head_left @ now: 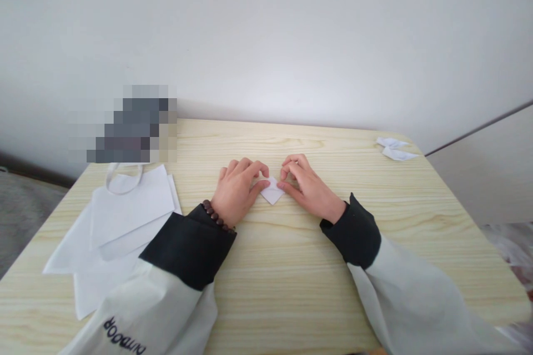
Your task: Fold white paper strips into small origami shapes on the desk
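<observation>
A small piece of folded white paper lies on the table in front of me, its pointed corner toward me. My left hand pinches its left side between thumb and curled fingers. On the opposite side, my right hand grips the right edge with the thumb low and the fingers bent. Both thumbs press near the paper's upper part, and the fingers hide some of its far edge. A dark bead bracelet circles my left wrist.
Loose white sheets overlap at the left, with a white ring-shaped loop on top. Behind them is a blurred-out dark object. Two folded white paper pieces lie at the far right of the wooden table. A wall borders its back.
</observation>
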Motion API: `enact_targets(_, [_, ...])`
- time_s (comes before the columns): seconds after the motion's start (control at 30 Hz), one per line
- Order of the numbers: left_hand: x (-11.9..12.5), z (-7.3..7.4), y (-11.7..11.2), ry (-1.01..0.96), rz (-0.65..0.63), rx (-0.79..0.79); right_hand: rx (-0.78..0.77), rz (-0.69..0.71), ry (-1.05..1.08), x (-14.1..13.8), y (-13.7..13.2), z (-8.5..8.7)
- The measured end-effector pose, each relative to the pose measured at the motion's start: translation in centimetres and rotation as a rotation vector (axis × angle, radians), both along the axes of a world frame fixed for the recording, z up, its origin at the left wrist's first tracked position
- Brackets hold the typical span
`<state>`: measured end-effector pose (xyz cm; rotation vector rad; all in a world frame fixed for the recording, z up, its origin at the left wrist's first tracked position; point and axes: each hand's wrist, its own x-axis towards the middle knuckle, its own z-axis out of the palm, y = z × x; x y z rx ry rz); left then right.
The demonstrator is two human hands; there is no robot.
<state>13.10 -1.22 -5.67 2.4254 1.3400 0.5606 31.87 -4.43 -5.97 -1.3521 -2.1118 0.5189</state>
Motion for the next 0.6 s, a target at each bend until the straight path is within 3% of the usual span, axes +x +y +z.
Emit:
enact_targets(0.2, [-0.06, 0.13, -0.17, -0.005, -0.031, -0.014, 0.127, 0.169, 0.014, 0.55, -0.23, -0.75])
enact_targets(0.6, [-0.42, -0.38, 0.07, -0.01, -0.052, 0.036, 0.209, 0.161, -0.055, 0.69, -0.52, -0.94])
